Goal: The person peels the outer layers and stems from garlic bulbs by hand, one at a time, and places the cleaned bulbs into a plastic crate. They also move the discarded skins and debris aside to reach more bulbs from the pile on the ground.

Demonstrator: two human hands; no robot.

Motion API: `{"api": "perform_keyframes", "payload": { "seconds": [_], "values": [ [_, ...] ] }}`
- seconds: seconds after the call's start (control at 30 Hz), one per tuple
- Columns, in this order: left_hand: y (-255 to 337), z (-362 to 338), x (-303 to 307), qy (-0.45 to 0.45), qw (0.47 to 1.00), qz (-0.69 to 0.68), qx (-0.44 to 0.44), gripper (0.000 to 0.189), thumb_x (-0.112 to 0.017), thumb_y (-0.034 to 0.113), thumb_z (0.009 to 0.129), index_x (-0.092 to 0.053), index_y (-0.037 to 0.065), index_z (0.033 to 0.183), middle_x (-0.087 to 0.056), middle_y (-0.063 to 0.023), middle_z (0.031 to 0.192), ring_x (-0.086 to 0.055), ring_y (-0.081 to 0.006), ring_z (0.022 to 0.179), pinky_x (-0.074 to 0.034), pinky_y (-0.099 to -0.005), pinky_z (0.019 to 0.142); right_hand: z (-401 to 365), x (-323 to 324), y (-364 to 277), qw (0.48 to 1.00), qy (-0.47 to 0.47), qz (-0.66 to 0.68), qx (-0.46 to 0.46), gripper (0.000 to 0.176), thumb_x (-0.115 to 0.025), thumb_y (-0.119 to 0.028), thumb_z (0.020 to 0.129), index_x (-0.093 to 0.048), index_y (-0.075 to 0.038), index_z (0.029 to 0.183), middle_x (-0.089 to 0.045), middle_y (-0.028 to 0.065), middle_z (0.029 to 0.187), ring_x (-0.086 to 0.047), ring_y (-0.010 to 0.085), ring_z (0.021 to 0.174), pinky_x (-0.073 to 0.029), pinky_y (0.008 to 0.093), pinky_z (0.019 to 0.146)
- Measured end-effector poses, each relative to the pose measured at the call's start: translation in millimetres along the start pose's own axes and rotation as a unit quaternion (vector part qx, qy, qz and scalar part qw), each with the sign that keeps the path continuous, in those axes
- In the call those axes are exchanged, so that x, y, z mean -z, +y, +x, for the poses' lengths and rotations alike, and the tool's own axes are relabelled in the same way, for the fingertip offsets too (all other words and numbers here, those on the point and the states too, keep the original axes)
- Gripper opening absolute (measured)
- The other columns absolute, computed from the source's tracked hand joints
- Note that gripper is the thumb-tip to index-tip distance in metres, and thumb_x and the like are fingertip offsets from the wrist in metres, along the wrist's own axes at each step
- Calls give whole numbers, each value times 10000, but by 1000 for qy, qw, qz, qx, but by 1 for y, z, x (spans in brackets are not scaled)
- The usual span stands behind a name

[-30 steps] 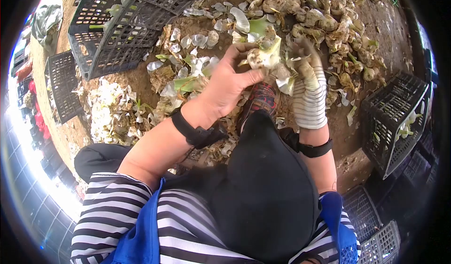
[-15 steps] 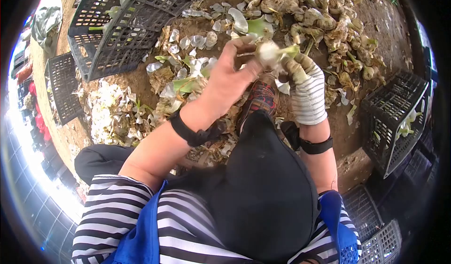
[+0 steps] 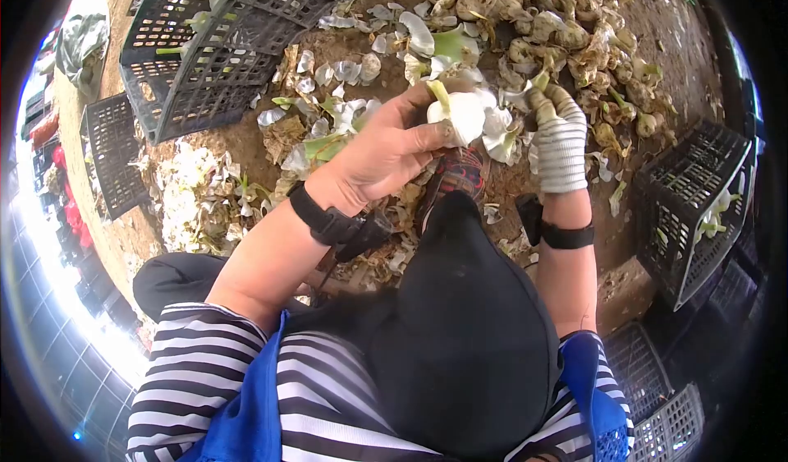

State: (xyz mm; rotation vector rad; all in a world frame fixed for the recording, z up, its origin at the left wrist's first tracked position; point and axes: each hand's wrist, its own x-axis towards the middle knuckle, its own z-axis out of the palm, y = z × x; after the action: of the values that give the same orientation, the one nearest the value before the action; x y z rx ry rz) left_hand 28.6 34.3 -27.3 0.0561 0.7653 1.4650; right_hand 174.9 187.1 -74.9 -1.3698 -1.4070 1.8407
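Note:
My bare left hand (image 3: 392, 146) pinches a smooth white garlic bulb (image 3: 466, 120) between thumb and fingers, its short green stem (image 3: 440, 94) pointing up and back. To the right, my right hand (image 3: 561, 137) wears a pale striped glove with its fingers curled in. From those fingers a strip of garlic skin (image 3: 501, 127) with a greenish end trails toward the bulb. Both hands are above my shoe (image 3: 456, 174) and the littered dirt floor.
A heap of unpeeled garlic (image 3: 566, 31) lies at the back right. Shed skins (image 3: 328, 72) cover the ground, thickest in a pile (image 3: 193, 195) at left. Black crates (image 3: 222, 59) stand at the upper left, with another crate (image 3: 689, 207) at right holding green-stemmed pieces.
The bulb has turned in my left hand, its stem now toward the left, and it shows clean white. My right hand has drawn away to the right with skin in its fingers.

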Motion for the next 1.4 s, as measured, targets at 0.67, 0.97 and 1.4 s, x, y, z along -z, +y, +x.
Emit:
{"api": "perform_keyframes", "payload": {
  "seconds": [0.67, 0.97, 1.4],
  "values": [
    [-5, 16, 18, 149, 983, 32, -102, 414, -279, 306, 975, -462, 29, 1222, -560, -145, 1172, -524, -247, 1060, -406, -340, 901, -36, -1, -25, 863, -379, 326, -71, 190, -648, -199, 783, -570, -32, 831, -622, 54, 786, -597, 154, 718, -504, 275, 664],
    [-4, 18, 4, 133, 983, -96, -85, 422, -272, 251, 980, -393, -21, 1279, -494, -145, 1259, -491, -229, 1139, -348, -333, 1001, -42, -33, -33, 961, -68, -121, 239, 221, -527, -22, 845, -596, 9, 1052, -646, 50, 785, -586, 95, 738, -481, 220, 689],
    [11, 10, 10, -119, 708, 615, -326, 388, -463, 254, 927, -485, 45, 1253, -433, -126, 1332, -409, -249, 1229, -351, -341, 989, -45, -26, -52, 960, -267, -28, -77, 180, -603, -97, 784, -631, 62, 863, -646, 62, 719, -596, 93, 642, -483, 218, 582]
  ]
}}
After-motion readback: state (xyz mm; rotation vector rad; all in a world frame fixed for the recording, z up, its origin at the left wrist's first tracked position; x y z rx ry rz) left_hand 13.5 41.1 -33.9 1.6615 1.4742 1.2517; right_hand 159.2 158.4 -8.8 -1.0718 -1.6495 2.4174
